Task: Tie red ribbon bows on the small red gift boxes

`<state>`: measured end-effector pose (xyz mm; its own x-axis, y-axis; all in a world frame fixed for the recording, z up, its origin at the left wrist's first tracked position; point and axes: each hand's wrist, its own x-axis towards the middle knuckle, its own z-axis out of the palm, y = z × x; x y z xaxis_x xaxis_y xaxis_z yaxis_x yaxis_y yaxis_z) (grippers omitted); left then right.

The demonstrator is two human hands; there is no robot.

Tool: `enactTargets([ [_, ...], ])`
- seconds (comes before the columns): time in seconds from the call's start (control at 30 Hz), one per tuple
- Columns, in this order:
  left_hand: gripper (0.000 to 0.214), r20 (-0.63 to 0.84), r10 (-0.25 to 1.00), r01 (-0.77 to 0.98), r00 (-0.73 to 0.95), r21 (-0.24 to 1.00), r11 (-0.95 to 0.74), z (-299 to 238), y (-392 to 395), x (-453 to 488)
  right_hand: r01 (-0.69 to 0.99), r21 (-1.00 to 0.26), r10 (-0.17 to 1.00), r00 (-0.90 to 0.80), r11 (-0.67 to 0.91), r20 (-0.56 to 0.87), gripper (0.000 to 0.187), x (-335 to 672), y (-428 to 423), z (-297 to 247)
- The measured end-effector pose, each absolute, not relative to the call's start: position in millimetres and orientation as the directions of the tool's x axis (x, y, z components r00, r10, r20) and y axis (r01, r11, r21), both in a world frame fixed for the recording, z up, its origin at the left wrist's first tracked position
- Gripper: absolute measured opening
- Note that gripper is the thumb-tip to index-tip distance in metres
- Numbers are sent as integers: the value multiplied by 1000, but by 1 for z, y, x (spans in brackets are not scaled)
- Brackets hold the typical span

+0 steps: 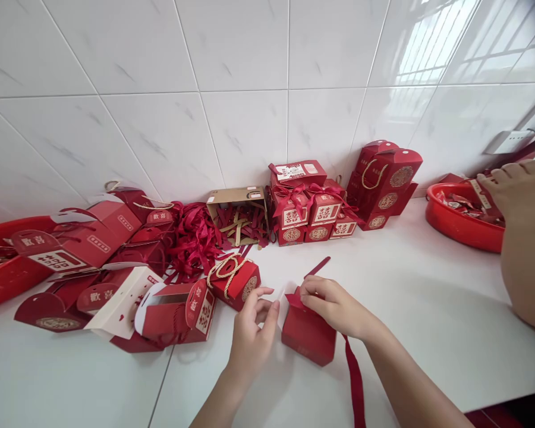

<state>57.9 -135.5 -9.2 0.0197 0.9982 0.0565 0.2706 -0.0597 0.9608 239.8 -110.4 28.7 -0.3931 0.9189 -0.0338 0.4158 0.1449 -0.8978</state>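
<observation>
A small red gift box [309, 334] stands on the white table in front of me, with a pale flap showing at its left side. My right hand [332, 303] pinches a dark red ribbon [355, 380] at the top of this box. One ribbon end pokes out beyond the fingers and a long tail hangs down toward me. Just left of the box, my left hand [257, 321] is held with thumb and fingers apart, nothing between them. Behind it sits a closed red box tied with gold cord [238, 279]. My right fingers hide part of the box's top.
Several unfilled-looking red boxes [178, 315] crowd the left. Behind lie a heap of red ribbons [195, 235] and a cardboard box [236, 195] of strips. Stacked boxes [318, 214] line the wall. Another person's hand [521, 184] reaches over a red basin [463, 232] at right.
</observation>
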Motion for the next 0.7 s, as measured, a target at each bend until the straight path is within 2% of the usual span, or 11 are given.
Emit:
enactTargets([
  [0.4,22,87,996,277,34,956,-93,-13,-151,60,576,-784,890,-450,232,-68,26,243,-108,26],
  [0.7,24,46,999,244,19,968,-50,-15,-152,60,618,-673,843,-538,407,17,24,245,-113,27],
])
